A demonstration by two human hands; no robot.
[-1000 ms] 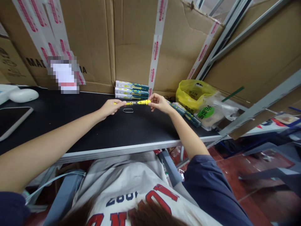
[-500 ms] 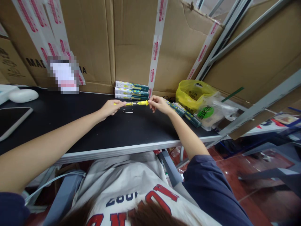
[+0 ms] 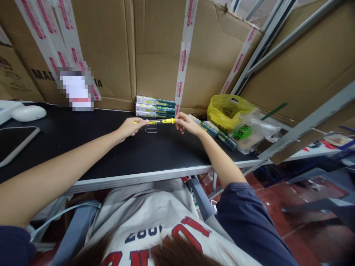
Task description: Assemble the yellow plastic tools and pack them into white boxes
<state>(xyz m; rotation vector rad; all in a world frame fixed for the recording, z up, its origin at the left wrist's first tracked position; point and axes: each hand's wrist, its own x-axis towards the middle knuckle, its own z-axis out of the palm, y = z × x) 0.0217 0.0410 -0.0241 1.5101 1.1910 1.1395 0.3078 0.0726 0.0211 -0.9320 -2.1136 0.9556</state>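
Note:
A slim yellow pen-like tool (image 3: 168,121) with a dark and metallic middle section lies level between my two hands, just above the black table. My left hand (image 3: 131,127) is closed on its left end, the thumb lying along it. Fingertips of my right hand (image 3: 184,122) pinch its right tip, the other fingers curled below. The tool's exact kind is too small to make out. On the tabletop, right under it, rests a thin U-shaped metal wire (image 3: 151,130), touched by neither hand.
Behind my hands stand stacked slim teal-and-white boxes (image 3: 155,107); similar boxes (image 3: 219,133) lie by my right forearm. Farther right are a yellow plastic bag (image 3: 226,111) and a clear bag (image 3: 248,136). A tablet-like device (image 3: 16,142) and white mouse-shaped object (image 3: 29,113) sit left. Cardboard (image 3: 158,48) walls the back.

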